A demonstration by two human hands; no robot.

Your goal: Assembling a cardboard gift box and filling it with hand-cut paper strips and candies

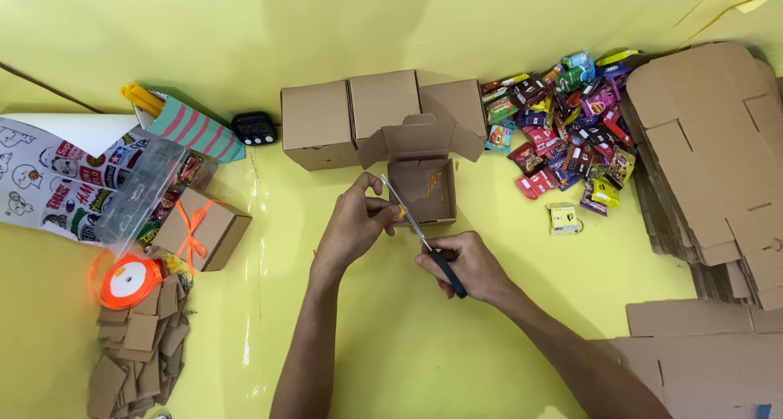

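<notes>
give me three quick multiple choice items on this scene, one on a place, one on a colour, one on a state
1. Where is the ribbon spool?
A. far right
B. left, by the tied box
C. inside the open box

2. What colour is the table?
A. yellow
B. white
C. blue

3. What does the right hand hold?
A. nothing
B. a sweet
C. scissors

Answers:
1. B, the orange spool lies at the left, just below the box tied with ribbon.
2. A, the surface is yellow all over.
3. C, the dark handle sits in that hand, blades pointing up toward the left hand.
</notes>
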